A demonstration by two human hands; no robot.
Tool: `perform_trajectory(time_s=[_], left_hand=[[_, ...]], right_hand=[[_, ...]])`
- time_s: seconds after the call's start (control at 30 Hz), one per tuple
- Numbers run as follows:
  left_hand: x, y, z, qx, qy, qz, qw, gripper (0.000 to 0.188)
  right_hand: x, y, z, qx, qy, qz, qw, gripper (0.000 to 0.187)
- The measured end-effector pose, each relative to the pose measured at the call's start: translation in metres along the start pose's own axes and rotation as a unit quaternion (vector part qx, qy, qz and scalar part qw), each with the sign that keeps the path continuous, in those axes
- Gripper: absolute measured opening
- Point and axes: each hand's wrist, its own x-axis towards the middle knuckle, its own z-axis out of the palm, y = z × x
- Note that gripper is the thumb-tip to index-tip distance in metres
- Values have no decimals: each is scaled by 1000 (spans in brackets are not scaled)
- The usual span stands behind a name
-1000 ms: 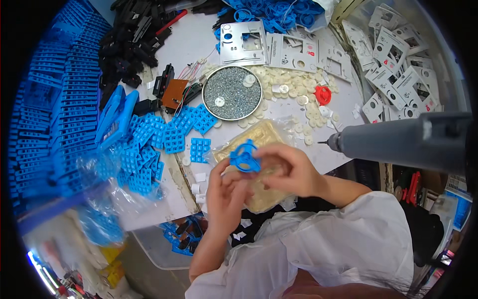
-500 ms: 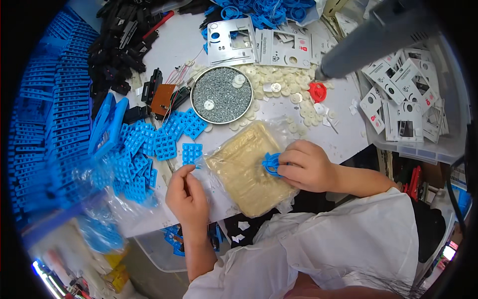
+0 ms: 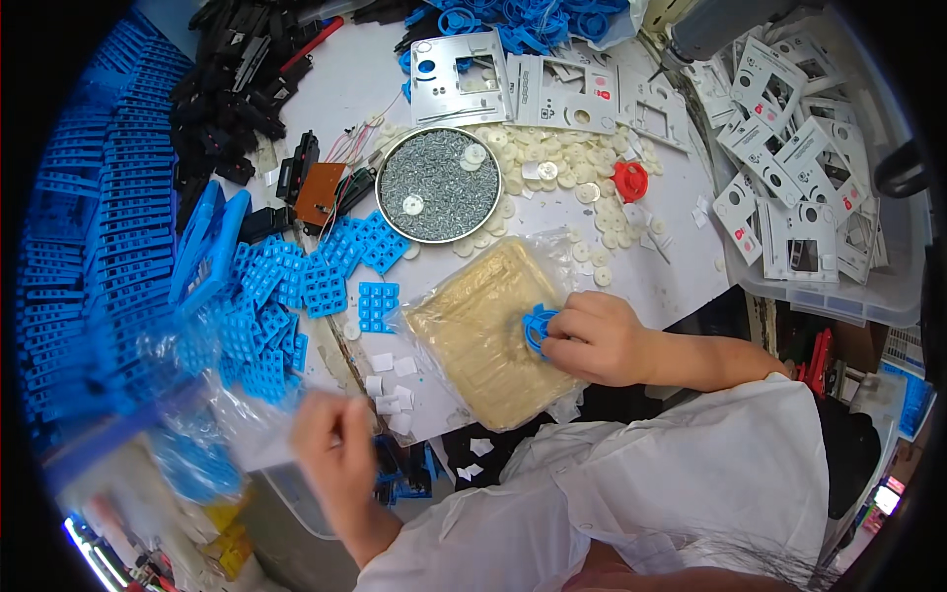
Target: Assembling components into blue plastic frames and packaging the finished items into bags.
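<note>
My right hand [image 3: 600,340] is closed on a round blue plastic part [image 3: 536,327], holding it against a cream-coloured pad [image 3: 478,345] wrapped in clear plastic. Fingers cover some of the part. My left hand [image 3: 340,459] is off the pad, over the table's front edge, blurred by motion. Its fingers look bent, but whether anything is between them does not show. Near that hand lie small white paper-like pieces [image 3: 393,397] and a blue keypad piece [image 3: 379,307]. Beyond the pad stands a round metal dish [image 3: 385,158] of small screws.
More blue keypad pieces [image 3: 264,296] and stacked blue housings [image 3: 128,197] fill the left. Cream discs [image 3: 552,168] and a red round part [image 3: 630,182] lie beyond the pad. A grey powered screwdriver [image 3: 725,32] hangs above white panels [image 3: 799,237] in a clear bin [image 3: 829,298].
My left hand has moved left and nearer to me, uncovering the white pieces. The screwdriver has swung up and away. My right hand stays almost still, holding the blue part.
</note>
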Motion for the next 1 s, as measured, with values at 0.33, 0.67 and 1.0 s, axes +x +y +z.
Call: perform_trajectory(time_s=[0.33,0.67,1.0], left_hand=[[-80,-9,-4,103,-162,-40,981,52],[-17,35,105,49,-138,298,943,60],[-16,36,121,168,-190,323,912,68]], right_hand=[[10,-17,20,1,-86,16,996,15],[20,-28,-99,-43,151,-32,987,64],[60,-7,-86,269,235,108,928,68]])
